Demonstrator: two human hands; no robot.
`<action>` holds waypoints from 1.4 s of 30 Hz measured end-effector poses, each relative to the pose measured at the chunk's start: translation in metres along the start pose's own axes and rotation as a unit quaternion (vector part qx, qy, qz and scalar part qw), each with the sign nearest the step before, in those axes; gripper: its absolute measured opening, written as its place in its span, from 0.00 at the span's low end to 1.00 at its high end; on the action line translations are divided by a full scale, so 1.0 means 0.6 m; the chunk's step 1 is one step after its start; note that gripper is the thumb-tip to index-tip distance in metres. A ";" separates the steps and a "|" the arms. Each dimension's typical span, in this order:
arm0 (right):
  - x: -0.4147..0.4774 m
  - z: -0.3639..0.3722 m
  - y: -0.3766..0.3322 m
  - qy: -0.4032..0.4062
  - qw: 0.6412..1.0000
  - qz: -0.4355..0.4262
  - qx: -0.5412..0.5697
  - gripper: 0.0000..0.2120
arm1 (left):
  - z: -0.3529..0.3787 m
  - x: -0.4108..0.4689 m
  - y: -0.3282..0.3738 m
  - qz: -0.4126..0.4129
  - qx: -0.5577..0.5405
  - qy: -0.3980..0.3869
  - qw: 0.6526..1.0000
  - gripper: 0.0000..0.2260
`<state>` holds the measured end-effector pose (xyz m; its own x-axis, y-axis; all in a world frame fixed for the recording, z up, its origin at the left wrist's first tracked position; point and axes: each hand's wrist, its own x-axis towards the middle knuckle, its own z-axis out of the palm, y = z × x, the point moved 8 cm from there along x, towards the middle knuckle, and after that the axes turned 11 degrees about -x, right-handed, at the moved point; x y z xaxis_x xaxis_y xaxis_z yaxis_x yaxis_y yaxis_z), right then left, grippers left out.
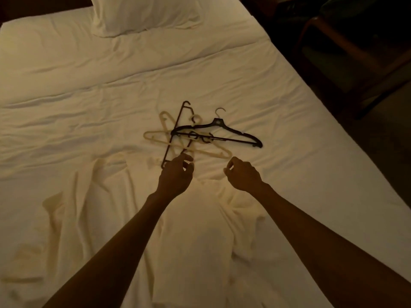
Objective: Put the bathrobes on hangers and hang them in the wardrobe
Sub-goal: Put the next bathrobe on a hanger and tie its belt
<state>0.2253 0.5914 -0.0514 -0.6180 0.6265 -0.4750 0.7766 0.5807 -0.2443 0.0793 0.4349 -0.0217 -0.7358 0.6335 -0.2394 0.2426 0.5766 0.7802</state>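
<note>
A cream bathrobe [200,232] lies spread flat on the bed [66,74], its top end toward a pile of hangers. The pile holds a black hanger [231,131] with a metal hook, a thin dark hanger [178,125] lying lengthwise, and cream hangers [155,138] underneath. My left hand [175,174] hovers over the robe's top edge with loosely curled fingers, its fingertips close to the near end of the thin dark hanger. My right hand [243,174] hovers beside it to the right, fingers also loosely curled. Neither hand visibly holds anything.
A white pillow [142,14] lies at the head of the bed. The bed's right edge [333,121] runs diagonally, with dark floor beyond it. A wooden chair [347,54] stands in the dim area at the upper right.
</note>
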 end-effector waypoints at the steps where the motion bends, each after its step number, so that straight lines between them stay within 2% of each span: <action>1: 0.040 0.003 0.007 0.009 1.000 -0.010 -0.006 0.14 | 0.022 0.026 -0.006 -0.004 0.000 0.002 1.000 0.08; 5: 0.185 0.028 0.021 0.044 0.998 -0.043 -0.028 0.20 | 0.084 0.113 -0.037 -0.009 0.018 0.011 1.000 0.09; 11: 0.328 0.071 0.027 0.072 0.985 -0.077 -0.139 0.26 | 0.118 0.185 -0.109 -0.005 0.012 0.050 0.999 0.10; 15: 0.355 0.090 0.041 0.113 0.970 -0.087 -0.196 0.18 | 0.126 0.201 -0.135 0.012 -0.006 0.068 0.998 0.10; 17: 0.345 0.083 0.039 0.174 0.962 -0.111 -0.176 0.11 | 0.127 0.203 -0.135 0.017 -0.021 0.076 0.997 0.10; 20: 0.312 0.055 0.022 0.233 0.956 -0.157 -0.085 0.06 | 0.107 0.198 -0.109 0.051 -0.041 0.108 0.992 0.10; 24: 0.241 0.018 -0.021 0.246 0.950 -0.189 0.024 0.10 | 0.038 0.184 -0.056 0.065 -0.096 0.175 0.978 0.11; 27: 0.179 0.000 -0.075 0.250 0.941 -0.224 0.032 0.11 | -0.035 0.163 -0.011 0.104 -0.078 0.212 0.969 0.12; 30: 0.123 -0.009 -0.141 0.244 0.933 -0.264 0.030 0.10 | -0.096 0.136 0.000 0.158 0.032 0.168 0.973 0.17; 32: 0.091 -0.016 -0.187 0.243 0.925 -0.291 0.026 0.09 | -0.115 0.116 -0.027 0.138 0.130 0.059 0.980 0.23; 34: 0.062 -0.030 -0.233 0.243 0.917 -0.317 0.021 0.09 | -0.139 0.087 -0.064 0.098 0.198 -0.020 0.975 0.22; 37: 0.028 -0.061 -0.302 0.256 0.900 -0.352 -0.006 0.08 | -0.214 0.046 -0.075 0.122 0.165 0.010 0.979 0.14; 40: -0.005 -0.096 -0.372 0.272 0.885 -0.377 -0.016 0.09 | -0.297 0.015 -0.068 0.142 0.110 0.068 0.981 0.15; 42: -0.031 -0.117 -0.408 0.294 0.881 -0.372 0.005 0.11 | -0.347 -0.007 -0.070 0.122 0.102 0.099 0.982 0.16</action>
<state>0.0381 0.4741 0.0768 -0.9105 0.2377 0.3383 0.1299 0.9412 -0.3118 -0.0597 0.3006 0.0667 -0.7435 0.6646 0.0743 0.5340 0.5232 0.6642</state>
